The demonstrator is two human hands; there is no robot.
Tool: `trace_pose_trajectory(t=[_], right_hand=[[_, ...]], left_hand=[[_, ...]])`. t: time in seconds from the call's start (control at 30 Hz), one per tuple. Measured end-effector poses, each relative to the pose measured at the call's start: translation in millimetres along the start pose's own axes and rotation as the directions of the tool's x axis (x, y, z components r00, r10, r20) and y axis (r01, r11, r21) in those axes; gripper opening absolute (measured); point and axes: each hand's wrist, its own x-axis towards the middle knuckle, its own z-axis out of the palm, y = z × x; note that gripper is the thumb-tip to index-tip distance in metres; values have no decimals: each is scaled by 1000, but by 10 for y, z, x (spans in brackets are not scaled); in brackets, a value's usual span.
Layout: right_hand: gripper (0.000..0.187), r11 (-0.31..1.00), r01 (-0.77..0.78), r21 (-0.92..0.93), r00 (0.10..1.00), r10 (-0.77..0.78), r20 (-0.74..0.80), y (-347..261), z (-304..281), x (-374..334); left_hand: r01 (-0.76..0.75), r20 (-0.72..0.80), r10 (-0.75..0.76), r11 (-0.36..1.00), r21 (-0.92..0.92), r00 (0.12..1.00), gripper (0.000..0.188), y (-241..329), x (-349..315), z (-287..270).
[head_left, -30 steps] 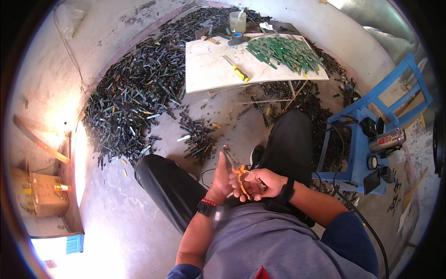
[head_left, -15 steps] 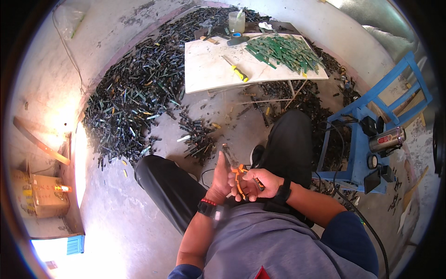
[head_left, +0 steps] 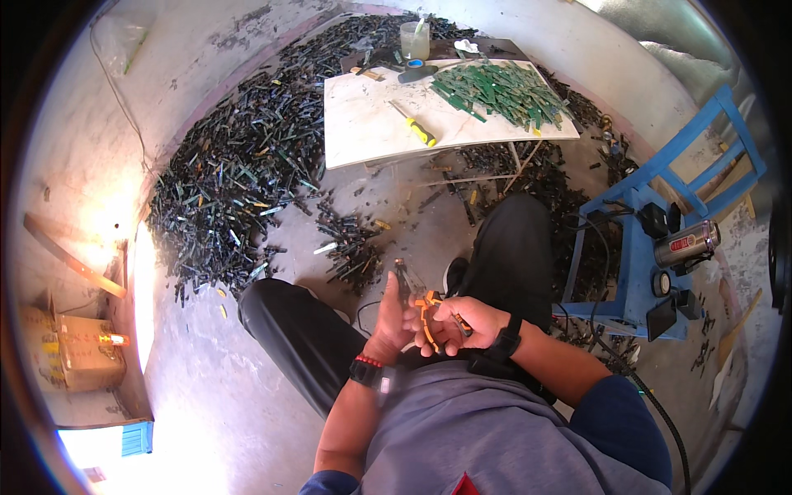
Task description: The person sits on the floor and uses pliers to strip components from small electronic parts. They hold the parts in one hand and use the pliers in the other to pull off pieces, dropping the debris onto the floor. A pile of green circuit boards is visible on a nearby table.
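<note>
Over my lap, my left hand (head_left: 390,320) is closed, its thumb pointing up and away from me. A small dark piece (head_left: 402,266) shows at its fingertips, too blurred to name. Close beside it on the right, my right hand (head_left: 467,323) grips pliers (head_left: 428,322) with orange-and-black handles. One handle stands away from the palm, so the handles are spread. The pliers' jaws lie blurred near the left fingertips, and I cannot tell whether they touch the dark piece.
A white-topped table (head_left: 363,124) ahead bears a yellow screwdriver (head_left: 421,132), green strips (head_left: 499,92) and a cup (head_left: 415,40). Dark strips (head_left: 239,165) heap on the floor. A blue chair (head_left: 631,206) at right carries a metal flask (head_left: 689,246), with a cable (head_left: 635,375) hanging nearby.
Both hands keep nearly the same place and grip. The blurred shape at my left fingertips stands out more now. The surrounding view has shifted slightly.
</note>
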Motion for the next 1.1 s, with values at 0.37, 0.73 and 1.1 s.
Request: trace_pose_trajectory(t=[0.37, 0.73, 1.1], right_hand=[[38, 1000, 14, 13, 998, -15, 67, 41, -29, 37], [27, 998, -4, 62, 997, -1, 82, 35, 0, 41], [27, 992, -6, 129, 998, -1, 57, 78, -45, 118]], left_hand=[[-35, -30, 36, 998, 50, 999, 61, 6, -55, 38], [15, 31, -18, 995, 95, 999, 68, 31, -45, 1], [14, 90, -21, 997, 76, 996, 73, 0, 62, -91]])
